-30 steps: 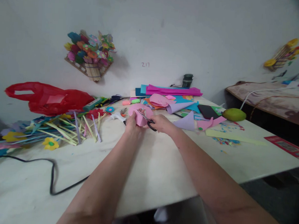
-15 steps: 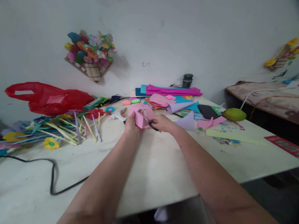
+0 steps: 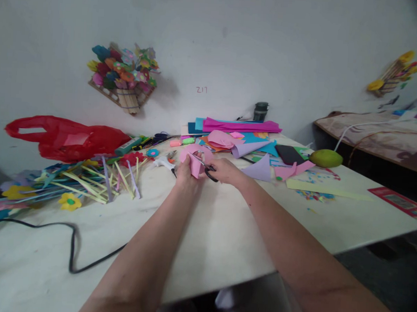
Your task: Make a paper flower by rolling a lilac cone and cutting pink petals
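My left hand (image 3: 186, 172) is closed on a piece of pink paper (image 3: 196, 166), thumb on its near face. Black-handled scissors (image 3: 212, 173) are gripped in my right hand (image 3: 223, 170). Their metal blades reach leftward across the top of the pink paper; whether they are parted is too small to tell. Behind the held piece, a rounded pink sheet (image 3: 206, 152) shows on the table. A white glue gun (image 3: 164, 163) lies just left of my left hand, and a lilac paper sheet (image 3: 260, 169) lies to the right of my right hand.
Paper flowers and strips (image 3: 88, 182) heap up at left beside a red plastic bag (image 3: 76, 140). A black cable (image 3: 73, 242) runs along the left front. At right lie a phone (image 3: 290, 155), a green fruit (image 3: 326, 158) and paper scraps (image 3: 314, 195). Magenta paper (image 3: 243, 126) lies by the wall.
The pink paper has turned slightly in my left hand, and the scissors' handles now tilt at a somewhat different angle. Both hands stay in nearly the same place.
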A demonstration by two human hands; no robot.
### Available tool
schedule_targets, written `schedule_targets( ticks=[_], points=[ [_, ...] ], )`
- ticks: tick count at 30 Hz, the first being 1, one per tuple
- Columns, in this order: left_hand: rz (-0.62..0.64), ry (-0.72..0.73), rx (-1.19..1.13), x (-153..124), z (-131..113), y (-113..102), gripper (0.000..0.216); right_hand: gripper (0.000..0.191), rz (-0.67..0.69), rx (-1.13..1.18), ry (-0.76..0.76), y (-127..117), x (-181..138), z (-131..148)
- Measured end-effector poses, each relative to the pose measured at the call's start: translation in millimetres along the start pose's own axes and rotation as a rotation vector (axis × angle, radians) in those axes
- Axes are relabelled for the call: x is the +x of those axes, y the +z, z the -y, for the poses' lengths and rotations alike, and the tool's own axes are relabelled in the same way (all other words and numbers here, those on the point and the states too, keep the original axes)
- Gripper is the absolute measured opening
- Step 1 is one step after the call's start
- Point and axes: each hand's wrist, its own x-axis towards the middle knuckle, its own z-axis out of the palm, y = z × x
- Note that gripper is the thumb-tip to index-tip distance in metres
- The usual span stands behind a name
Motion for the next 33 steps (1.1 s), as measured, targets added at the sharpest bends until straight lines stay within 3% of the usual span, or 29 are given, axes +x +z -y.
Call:
schedule_targets(
  ticks=[7, 14, 21, 29, 33],
  points=[
    [0.012, 0.009, 0.002, -2, 0, 2, 0.023, 0.017, 0.007, -0.036, -0.001, -2, -1, 4],
    [0.042, 0.01, 0.026, 0, -1, 1, 0.026, 0.021, 0.075, 0.068, 0.015, 5, 3, -2],
    [0.053, 0.005, 0.034, 1, -1, -2, 0.026, 0.02, 0.056, 0.148, -0.002, 8, 5, -6],
    [-0.026, 0.03, -0.008, 0, -1, 3, 0.024, 0.023, -0.02, 0.062, -0.037, 5, 2, -4],
    [-0.065, 0.042, -0.039, 2, -4, 0, 0.02, 0.03, -0.012, 0.205, -0.002, -1, 0, -7]
  ],
)
